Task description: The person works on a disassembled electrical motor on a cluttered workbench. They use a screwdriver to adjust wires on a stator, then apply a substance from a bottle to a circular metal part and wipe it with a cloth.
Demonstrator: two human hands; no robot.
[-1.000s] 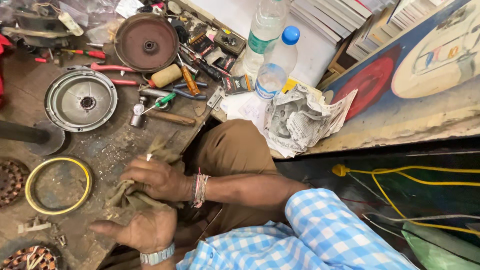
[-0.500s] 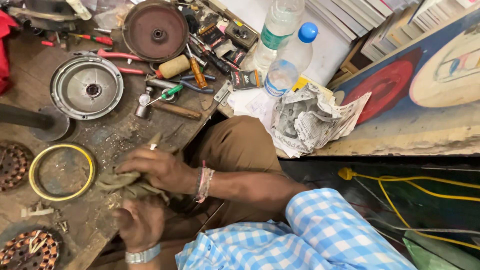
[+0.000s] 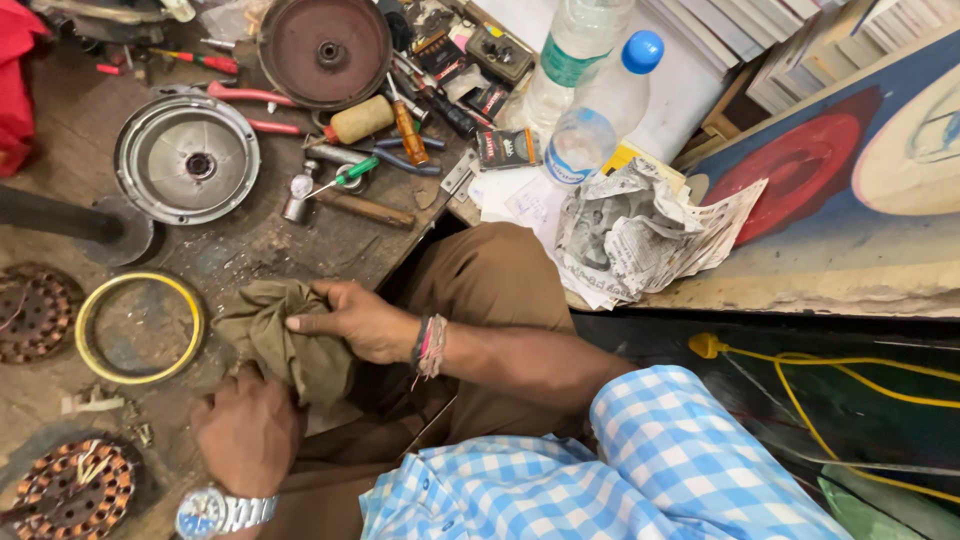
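Observation:
My two hands work a crumpled olive-green cloth [image 3: 275,330] at the edge of a grimy workbench [image 3: 250,245], just above my brown-trousered knee [image 3: 490,280]. My right hand [image 3: 355,322], with thread bands at the wrist, grips the cloth from the top. Lower down, my left hand [image 3: 245,432], with a silver wristwatch, is closed on the cloth's near end. Part of the cloth is hidden between the hands.
On the bench lie a yellow ring [image 3: 140,325], two copper-wound stators [image 3: 75,490] [image 3: 30,310], a silver round motor cover [image 3: 185,155], a rusty disc [image 3: 323,48], a hammer [image 3: 340,200], pliers and screwdrivers. Plastic bottles [image 3: 600,110], crumpled newspaper [image 3: 640,230] and a yellow cable [image 3: 830,365] are to the right.
The cloth lay spread flatter under my hands; now it is gathered into a bunch, with my left hand closed on its lower end. The view has drifted slightly.

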